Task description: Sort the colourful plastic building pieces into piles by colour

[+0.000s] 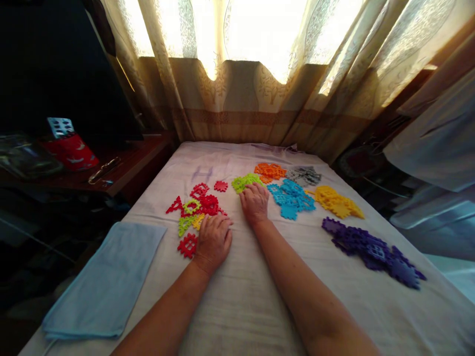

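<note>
Two hands flat on a white sheet among sorted plastic tiles

Bare white sheet [237, 296] lies nearest; left hand [213, 241] spreads over red and lime interlocking tiles [196, 210], right hand [255, 202] touches lime-green tile pile [245, 182], neither gripping.

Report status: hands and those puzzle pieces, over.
Left hand flat on mixed red and green pieces. Right hand resting by lime-green pile, nothing gripped. Blue pile close beside right hand.
</note>
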Demonstrator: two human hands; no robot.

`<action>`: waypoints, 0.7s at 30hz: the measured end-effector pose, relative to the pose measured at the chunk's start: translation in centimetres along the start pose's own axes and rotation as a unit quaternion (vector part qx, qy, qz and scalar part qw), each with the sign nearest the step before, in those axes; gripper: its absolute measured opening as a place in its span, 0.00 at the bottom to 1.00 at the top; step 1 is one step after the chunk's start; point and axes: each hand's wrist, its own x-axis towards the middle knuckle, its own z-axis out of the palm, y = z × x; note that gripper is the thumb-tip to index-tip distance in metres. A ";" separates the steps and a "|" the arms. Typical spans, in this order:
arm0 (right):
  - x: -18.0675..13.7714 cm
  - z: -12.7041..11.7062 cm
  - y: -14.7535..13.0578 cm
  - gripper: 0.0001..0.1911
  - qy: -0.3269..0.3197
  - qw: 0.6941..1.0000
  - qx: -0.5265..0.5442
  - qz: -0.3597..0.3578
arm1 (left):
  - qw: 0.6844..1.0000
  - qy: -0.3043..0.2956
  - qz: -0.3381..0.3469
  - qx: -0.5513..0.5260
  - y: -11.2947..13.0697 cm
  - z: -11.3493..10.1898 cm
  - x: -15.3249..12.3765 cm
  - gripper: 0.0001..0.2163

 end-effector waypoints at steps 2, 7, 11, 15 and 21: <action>-0.1 0.0 1.2 0.11 0.041 0.998 0.000 0.046 | 1.000 0.009 0.010 0.006 -0.1 -0.5 0.0 0.12; -0.1 -0.3 2.8 0.14 0.083 0.989 0.025 0.118 | 0.997 0.044 -0.020 0.064 -2.6 -3.2 0.0 0.12; -0.2 -1.0 2.4 0.13 0.046 0.996 0.058 0.059 | 0.981 0.024 -0.118 0.155 -6.3 -5.3 -0.9 0.14; -0.4 -1.3 1.7 0.10 -0.024 0.998 0.065 -0.003 | 0.963 -0.039 -0.184 0.194 -8.7 -6.0 -2.0 0.18; -0.6 -1.0 1.9 0.09 -0.033 0.998 0.059 0.009 | 0.961 -0.070 -0.201 0.174 -8.8 -6.1 -2.0 0.19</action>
